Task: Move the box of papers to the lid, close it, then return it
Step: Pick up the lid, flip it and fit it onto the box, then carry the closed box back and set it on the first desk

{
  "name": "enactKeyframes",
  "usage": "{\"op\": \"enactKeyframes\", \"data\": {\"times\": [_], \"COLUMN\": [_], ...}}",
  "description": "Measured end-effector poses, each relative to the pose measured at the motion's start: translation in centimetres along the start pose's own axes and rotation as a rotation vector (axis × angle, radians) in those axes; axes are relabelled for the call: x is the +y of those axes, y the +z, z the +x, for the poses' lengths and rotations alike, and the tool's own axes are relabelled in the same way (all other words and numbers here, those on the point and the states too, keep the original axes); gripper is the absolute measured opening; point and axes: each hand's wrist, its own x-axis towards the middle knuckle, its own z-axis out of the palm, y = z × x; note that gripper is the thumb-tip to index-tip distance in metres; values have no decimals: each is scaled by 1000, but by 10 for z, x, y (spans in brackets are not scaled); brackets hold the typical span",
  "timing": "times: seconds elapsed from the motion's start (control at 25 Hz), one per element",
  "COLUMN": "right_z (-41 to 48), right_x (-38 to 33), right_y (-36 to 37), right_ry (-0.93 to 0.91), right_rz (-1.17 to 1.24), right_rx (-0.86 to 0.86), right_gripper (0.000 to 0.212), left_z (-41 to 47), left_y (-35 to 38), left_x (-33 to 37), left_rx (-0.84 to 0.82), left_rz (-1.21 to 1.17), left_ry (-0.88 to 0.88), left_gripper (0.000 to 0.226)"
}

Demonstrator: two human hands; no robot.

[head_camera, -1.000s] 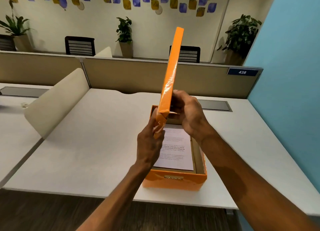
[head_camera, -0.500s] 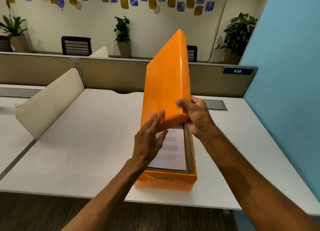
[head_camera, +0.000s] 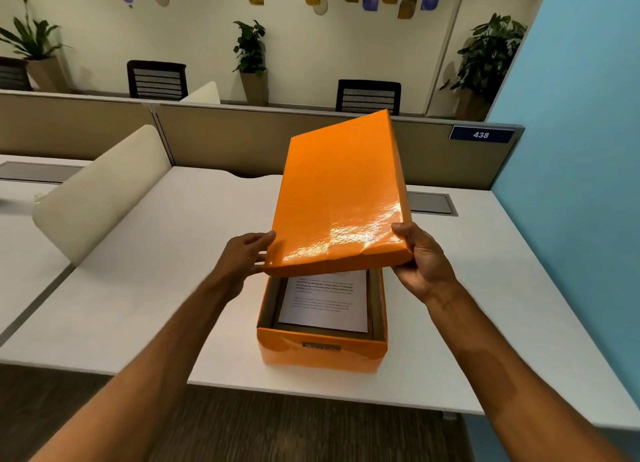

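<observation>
A: Fingers, item one: how do yours stand?
B: Your left hand (head_camera: 242, 257) and right hand (head_camera: 420, 264) pinch the near corners of the lid (head_camera: 337, 198), tilted above the box (head_camera: 322, 352).
A: Box?
B: Open, near desk (head_camera: 138, 271) edge; papers (head_camera: 325, 300) inside.

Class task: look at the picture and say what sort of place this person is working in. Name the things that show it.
Most likely an open-plan office. White desks stand in rows split by low partition panels, one bearing a numbered plate, 438. Mesh office chairs and potted plants stand behind.
</observation>
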Motion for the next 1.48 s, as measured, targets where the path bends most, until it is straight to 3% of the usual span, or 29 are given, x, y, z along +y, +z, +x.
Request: {"op": "enactKeyframes", "data": {"times": [0.24, 0.36, 0.44, 0.56, 0.88, 1.48], "right_z": [-4, -3, -3, -6, -2, 5], "right_x": [14, 28, 37, 52, 79, 100], "right_y": [-32, -46, -54, -62, -65, -79], "right_ry": [108, 66, 29, 2, 57, 84], "right_rz": [-34, -336, -547, -706, -774, -824], "right_rx": [7, 109, 215, 253, 310, 357], "right_gripper": [46, 39, 46, 47, 43, 42], "left_z": [-1, -3, -6, -10, -18, -14], "left_y": [-4, -7, -11, -14, -17, -12], "left_x": [-16, -23, -29, -40, -64, -91], "left_rx": [-24, 3, -10, -40, -70, -112], "left_rz": [7, 37, 88, 148, 268, 196], "left_ry": [-20, 5, 22, 21, 0, -66], "left_gripper": [41, 48, 50, 47, 41, 40]}}
